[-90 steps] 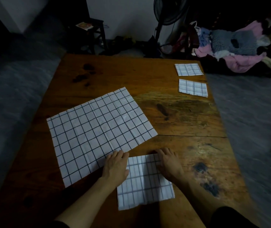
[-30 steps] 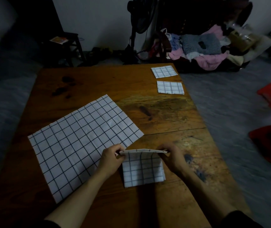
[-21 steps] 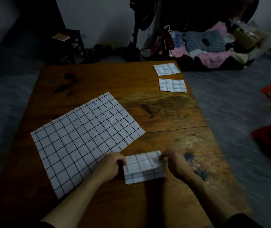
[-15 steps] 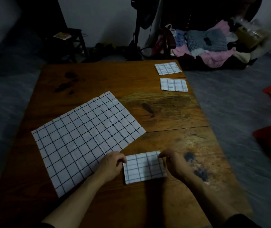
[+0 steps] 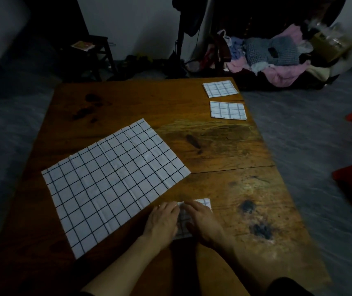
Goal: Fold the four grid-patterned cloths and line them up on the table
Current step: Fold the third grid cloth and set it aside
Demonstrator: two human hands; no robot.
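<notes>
Both hands flatten the third folded cloth [image 5: 205, 203] on the table [image 5: 224, 150].
Left hand [image 5: 162, 221] and right hand [image 5: 202, 221] press with fingers straight; next it likely joins the two folded cloths [image 5: 228, 110]; the open cloth [image 5: 111, 180] remains.

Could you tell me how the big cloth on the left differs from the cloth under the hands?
The big cloth lies spread open and untouched; the cloth under the hands is folded small, pressed by the left hand and right hand. The big cloth shows fully; the folded one is mostly covered. Both are white with dark grid lines.
</notes>
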